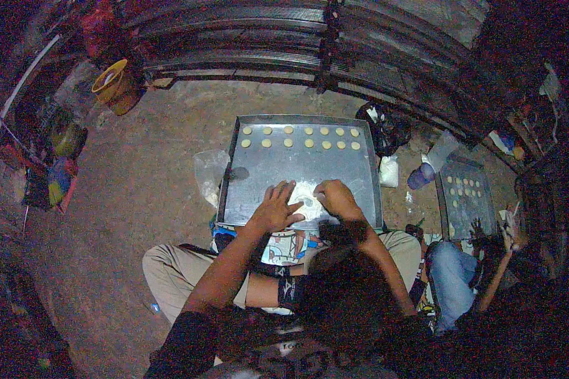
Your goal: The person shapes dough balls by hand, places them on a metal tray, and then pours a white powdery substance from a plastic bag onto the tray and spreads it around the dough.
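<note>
A shallow metal tray [259, 166] rests in front of me, with two rows of several pale, round dough pieces [288, 130] along its far side. A patch of white flour [308, 213] lies on the near half, with a small darker spot inside it. My left hand [278, 205] is spread open at the left side of the flour, fingertips on or just above the tray. My right hand [336, 201] is closed, fingers curled down at the flour's right edge; what they hold, if anything, is hidden.
A co-worker's hand [511, 235] and jeans-clad leg [452, 284] are at right, beside another tray [452, 211] of dough rounds. A clear bag [210, 170], white bag [389, 170], purple container [418, 177] and black bag [389, 126] surround my tray. A yellow bucket [114, 85] stands back left.
</note>
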### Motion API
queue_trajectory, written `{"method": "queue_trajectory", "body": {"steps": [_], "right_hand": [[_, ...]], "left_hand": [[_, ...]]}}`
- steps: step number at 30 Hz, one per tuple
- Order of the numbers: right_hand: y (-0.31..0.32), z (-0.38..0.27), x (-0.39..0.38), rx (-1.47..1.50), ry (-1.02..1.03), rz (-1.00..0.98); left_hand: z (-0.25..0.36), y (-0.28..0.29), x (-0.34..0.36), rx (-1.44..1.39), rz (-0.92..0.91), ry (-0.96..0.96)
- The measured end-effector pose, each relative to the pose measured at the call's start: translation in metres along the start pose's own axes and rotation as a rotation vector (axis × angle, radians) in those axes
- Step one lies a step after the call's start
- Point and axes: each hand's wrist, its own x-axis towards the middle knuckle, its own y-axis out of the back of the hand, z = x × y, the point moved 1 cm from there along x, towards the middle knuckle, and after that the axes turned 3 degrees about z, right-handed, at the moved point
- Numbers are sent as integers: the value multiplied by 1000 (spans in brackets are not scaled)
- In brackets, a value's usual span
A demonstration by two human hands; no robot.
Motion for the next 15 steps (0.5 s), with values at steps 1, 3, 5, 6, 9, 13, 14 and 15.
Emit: {"method": "queue_trajectory", "body": {"steps": [1,3,5,6,9,13,14,15], "right_hand": [[-4,6,-3,-11,20,14],[-6,7,-11,-33,56,40],[9,7,-8,-29,-117,9],[20,7,-6,-31,-208,-6],[60,38,-12,0,-227,339],[146,87,-33,132,-470,588],[156,106,-40,65,-507,728],[169,128,-49,-6,-543,870]], "left_hand": [[1,0,0,-20,-6,-12],[7,-2,2,-54,6,-29],[12,-2,3,-53,31,-61],[17,1,4,-21,27,-27],[21,-1,7,19,25,67],[23,11,8,44,-110,59],[21,10,8,47,-121,54],[21,9,9,51,-88,62]]}}
